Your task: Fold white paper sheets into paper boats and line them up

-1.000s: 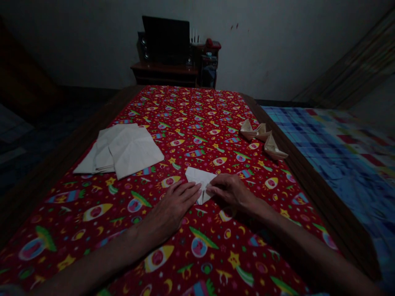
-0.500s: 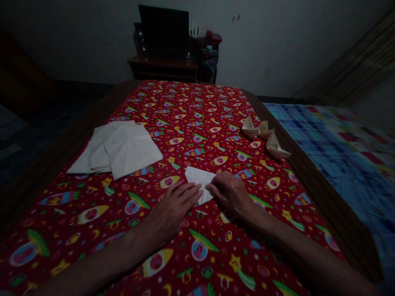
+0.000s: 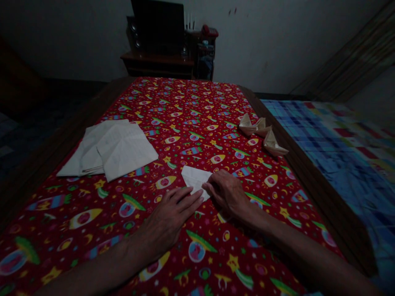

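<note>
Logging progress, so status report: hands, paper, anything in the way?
Left hand on folded white paper, right hand at its right edge. Paper on rocket-print tablecloth. Nothing visibly in the way; paper stack farther left.

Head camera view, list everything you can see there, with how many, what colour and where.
Folded paper: one, white, centre, under the fingertips
Paper sheets: several overlapping, exact count unclear, off-white, left
Folded paper shapes: three, tan, right
Rocket-print cloth: one, mainly red, across the table
Table: one, dark brown, edges showing beside the cloth
Screen: one, black, far end
Desk: one, brown, beneath the screen
Red object: one, perhaps a telephone, right of the screen
Checked fabric: mostly blue, far right
Left hand: one, at the paper's near edge
Right hand: one, at its right side
</note>
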A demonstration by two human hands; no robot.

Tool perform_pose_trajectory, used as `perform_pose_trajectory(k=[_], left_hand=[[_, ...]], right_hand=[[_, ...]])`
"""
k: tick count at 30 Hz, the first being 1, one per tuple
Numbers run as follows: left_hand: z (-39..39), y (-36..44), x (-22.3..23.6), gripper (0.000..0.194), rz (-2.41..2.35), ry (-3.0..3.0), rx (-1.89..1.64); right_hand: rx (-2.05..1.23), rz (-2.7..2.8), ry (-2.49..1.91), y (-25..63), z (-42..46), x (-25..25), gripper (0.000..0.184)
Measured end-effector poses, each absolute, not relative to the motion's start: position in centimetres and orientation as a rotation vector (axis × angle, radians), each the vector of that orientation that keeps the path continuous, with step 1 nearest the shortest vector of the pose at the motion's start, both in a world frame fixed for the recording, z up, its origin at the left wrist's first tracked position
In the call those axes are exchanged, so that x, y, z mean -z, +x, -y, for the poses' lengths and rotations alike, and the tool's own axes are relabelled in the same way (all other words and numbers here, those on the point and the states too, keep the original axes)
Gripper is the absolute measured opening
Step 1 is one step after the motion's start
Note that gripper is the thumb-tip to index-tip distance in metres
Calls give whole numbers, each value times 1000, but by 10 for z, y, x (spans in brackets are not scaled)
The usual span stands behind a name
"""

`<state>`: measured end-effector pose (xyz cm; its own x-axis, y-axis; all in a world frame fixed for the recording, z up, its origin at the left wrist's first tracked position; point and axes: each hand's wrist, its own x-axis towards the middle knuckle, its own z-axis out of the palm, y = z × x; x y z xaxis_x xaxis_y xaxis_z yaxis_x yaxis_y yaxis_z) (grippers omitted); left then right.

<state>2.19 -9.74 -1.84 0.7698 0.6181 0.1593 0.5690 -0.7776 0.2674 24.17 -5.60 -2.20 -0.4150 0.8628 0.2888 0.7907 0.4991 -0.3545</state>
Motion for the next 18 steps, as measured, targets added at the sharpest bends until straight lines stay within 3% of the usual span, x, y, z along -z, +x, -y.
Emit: perform_pose_trajectory(k=[18], left_hand=[[98, 20, 22, 76, -937, 2794, -253]], right_hand=[[-304, 2279, -1365, 242, 57, 20, 24]])
